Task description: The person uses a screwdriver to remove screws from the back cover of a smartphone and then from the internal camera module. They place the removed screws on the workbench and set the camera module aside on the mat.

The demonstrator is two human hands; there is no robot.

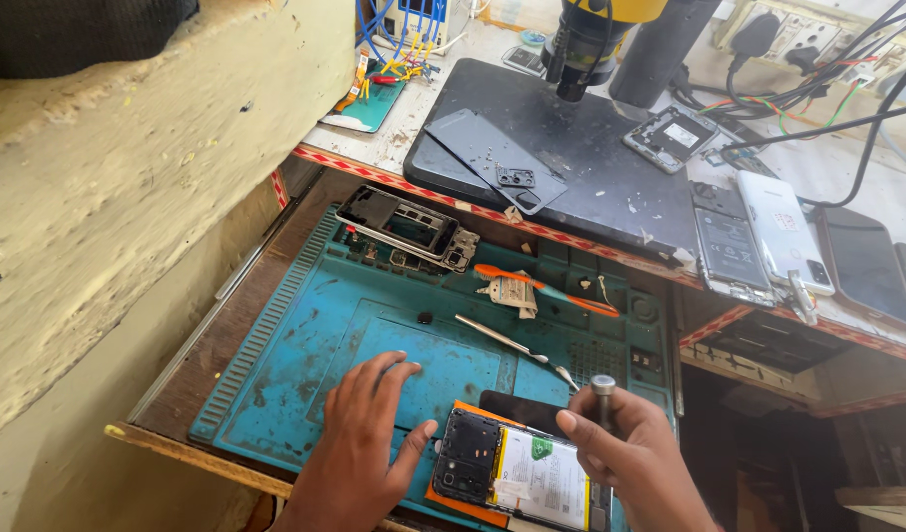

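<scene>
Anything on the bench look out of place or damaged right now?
Nothing looks spilled. The opened phone lies flat between the left hand and the right hand, which holds a screwdriver. A stripped phone frame sits askew, tilted on the blue mat's back edge.

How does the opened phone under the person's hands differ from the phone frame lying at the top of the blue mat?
The opened phone still carries its white battery and dark board; the phone frame looks hollowed out, with no battery. The opened phone lies flat by the left hand and the right hand, which holds a screwdriver; the phone frame lies untouched, propped on the blue mat edge. Both are backless.
</scene>
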